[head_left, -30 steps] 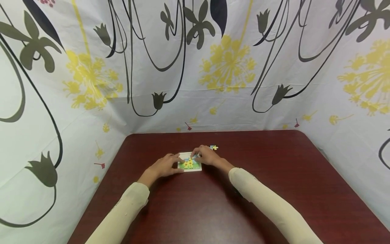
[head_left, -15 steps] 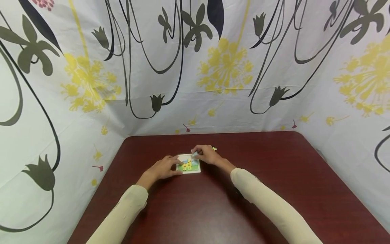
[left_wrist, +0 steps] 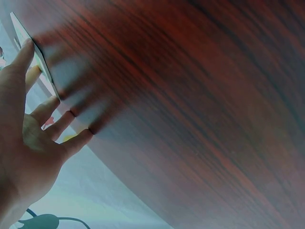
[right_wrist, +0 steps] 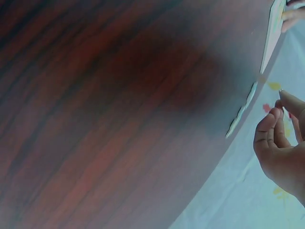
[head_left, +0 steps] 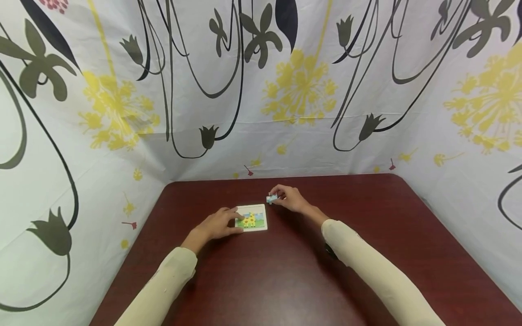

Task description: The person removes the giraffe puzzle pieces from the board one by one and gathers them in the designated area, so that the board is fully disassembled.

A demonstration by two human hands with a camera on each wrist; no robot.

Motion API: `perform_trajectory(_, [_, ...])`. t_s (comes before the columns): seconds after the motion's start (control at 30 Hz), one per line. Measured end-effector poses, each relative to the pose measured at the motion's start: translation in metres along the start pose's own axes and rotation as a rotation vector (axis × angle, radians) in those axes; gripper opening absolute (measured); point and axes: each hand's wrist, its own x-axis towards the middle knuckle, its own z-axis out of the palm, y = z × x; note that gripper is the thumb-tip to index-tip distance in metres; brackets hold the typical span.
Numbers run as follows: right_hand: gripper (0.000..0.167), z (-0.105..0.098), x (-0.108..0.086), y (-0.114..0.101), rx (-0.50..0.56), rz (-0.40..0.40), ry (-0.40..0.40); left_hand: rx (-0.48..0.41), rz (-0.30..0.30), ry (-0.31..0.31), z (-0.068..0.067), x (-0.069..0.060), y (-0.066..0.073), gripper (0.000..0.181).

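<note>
A small white tray frame (head_left: 266, 223) holds a jigsaw picture of yellow giraffes on green and blue; its upper strip looks plain white. My left hand (head_left: 217, 223) rests at the frame's left side, fingers spread, one fingertip on the picture. In the left wrist view, the fingers of this left hand (left_wrist: 35, 148) extend past the board edge. Behind the frame's right corner, my right hand (head_left: 290, 199) pinches a light-blue jigsaw piece (head_left: 271, 198). The right wrist view shows curled fingers of the right hand (right_wrist: 281, 148), the held piece mostly hidden there.
Flat wavy-edged jigsaw pieces (right_wrist: 242, 112) lie on the table beside the frame in the right wrist view. The dark red table (head_left: 261, 280) ends at a patterned cloth (head_left: 228, 108) behind and at both sides.
My right hand has moved from the frame's upper right corner, back and to the right, with a light-blue piece at its fingertips. The left hand stays on the frame.
</note>
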Motion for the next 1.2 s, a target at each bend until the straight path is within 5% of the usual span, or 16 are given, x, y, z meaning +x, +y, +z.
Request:
perform_trajectory(0.53, [0.025, -0.037, -0.020, 0.034, -0.058, 0.115, 0.013, -0.010, 0.009, -0.001, 0.000, -0.003, 0.001, 0.047])
perform_trajectory(1.2, [0.025, -0.040, -0.024, 0.055, -0.123, 0.231, -0.026, -0.015, 0.023, 0.014, 0.000, -0.002, 0.001, 0.046])
